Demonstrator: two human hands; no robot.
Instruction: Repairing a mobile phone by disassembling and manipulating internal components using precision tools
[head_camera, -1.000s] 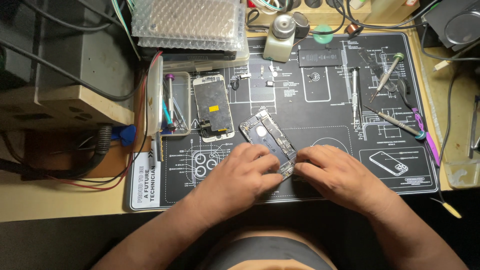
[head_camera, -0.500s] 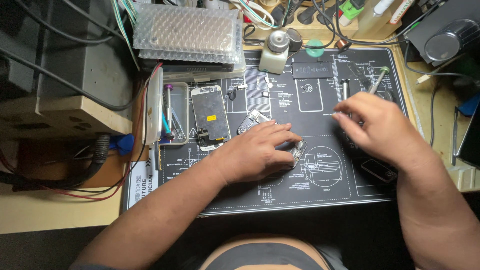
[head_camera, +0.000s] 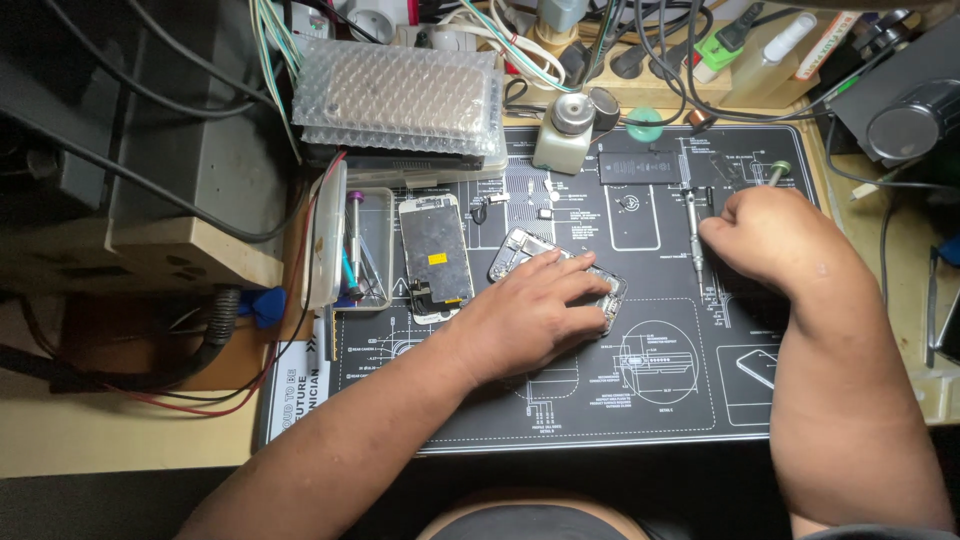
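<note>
The left hand (head_camera: 530, 318) lies flat, fingers spread, on the opened phone body (head_camera: 555, 270), likely pinning it so it cannot slide on the black repair mat (head_camera: 600, 410). The right hand (head_camera: 765, 235) closes its fingertips on a slim screwdriver (head_camera: 694, 232) lying on the mat. Left of the phone rests its detached screen (head_camera: 435, 255), beside a small clear tool tray (head_camera: 362, 250). Farther back stand a solvent bottle (head_camera: 568, 130) and a bubble-wrap bundle (head_camera: 400, 97); cables crowd the wooden bench (head_camera: 120, 440).
</note>
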